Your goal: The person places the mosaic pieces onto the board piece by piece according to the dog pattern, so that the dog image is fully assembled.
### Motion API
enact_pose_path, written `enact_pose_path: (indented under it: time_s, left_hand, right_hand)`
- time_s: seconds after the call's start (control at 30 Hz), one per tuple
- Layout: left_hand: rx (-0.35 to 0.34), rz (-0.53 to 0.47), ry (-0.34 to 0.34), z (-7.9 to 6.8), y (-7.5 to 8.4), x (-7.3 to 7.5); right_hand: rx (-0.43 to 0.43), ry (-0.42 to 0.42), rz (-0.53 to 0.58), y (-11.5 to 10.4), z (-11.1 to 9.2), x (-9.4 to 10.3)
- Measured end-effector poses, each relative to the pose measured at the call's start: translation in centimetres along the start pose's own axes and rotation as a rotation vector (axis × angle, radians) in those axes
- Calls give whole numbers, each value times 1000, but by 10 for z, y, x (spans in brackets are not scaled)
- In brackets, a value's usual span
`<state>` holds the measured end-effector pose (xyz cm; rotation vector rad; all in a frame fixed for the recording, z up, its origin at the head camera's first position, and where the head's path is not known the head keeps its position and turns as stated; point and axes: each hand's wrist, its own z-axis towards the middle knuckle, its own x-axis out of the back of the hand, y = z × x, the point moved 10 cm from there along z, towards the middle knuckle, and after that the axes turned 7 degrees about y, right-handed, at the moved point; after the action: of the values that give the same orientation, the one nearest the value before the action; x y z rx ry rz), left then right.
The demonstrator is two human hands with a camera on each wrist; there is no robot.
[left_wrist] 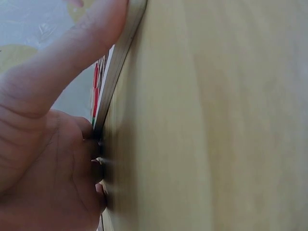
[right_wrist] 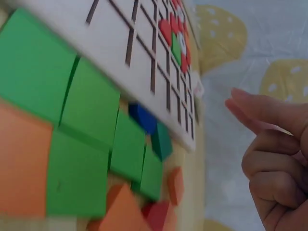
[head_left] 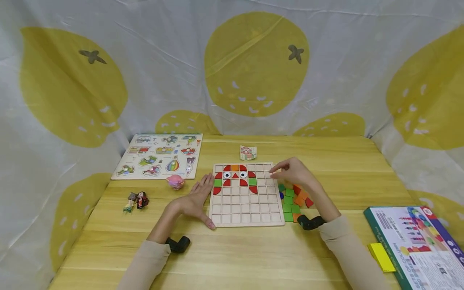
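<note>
A square wooden grid board [head_left: 235, 208] lies on the table, its upper cells holding a pattern of red, green and orange pieces with two eye pieces [head_left: 243, 174]. My left hand [head_left: 195, 202] rests along its left edge, fingers spread and the thumb [left_wrist: 91, 36] against the near left corner. Over the board's far right edge hovers my right hand [head_left: 291, 173]. Its thumb and index fingertips come close together, the other fingers curled, with nothing visible between them. Loose green tiles [right_wrist: 79, 171], orange tiles [right_wrist: 21, 159] and a blue piece [right_wrist: 142, 118] lie beside the board's right edge.
A small printed pattern card [head_left: 248, 153] sits behind the board. To the left are a vehicle peg puzzle [head_left: 145, 161], a pink toy [head_left: 175, 182] and two small figurines [head_left: 137, 200]. A game box [head_left: 417, 245] and a yellow block [head_left: 382, 257] lie at the right.
</note>
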<state>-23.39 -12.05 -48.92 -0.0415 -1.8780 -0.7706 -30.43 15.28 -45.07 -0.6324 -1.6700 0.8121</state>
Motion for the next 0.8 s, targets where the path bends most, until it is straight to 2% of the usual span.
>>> enact_pose_path:
  time_s: [0.13, 0.3, 0.43, 0.6, 0.8]
  left_hand:
    - [11, -7, -1, -2, -1, 2]
    - [9, -6, 3, -3, -1, 3]
    - [2, -10, 1, -2, 0, 3]
    - [1, -10, -1, -1, 1, 1]
    - [5, -2, -6, -1, 1, 2]
  right_hand:
    - [-35, 27, -47, 27, -16, 21]
    - [-62, -14, -37, 48, -26, 22]
    - [-83, 10, -53, 60, -31, 28]
    - [-95, 14, -62, 70, -35, 33]
    - [-64, -8, -51, 68, -34, 31]
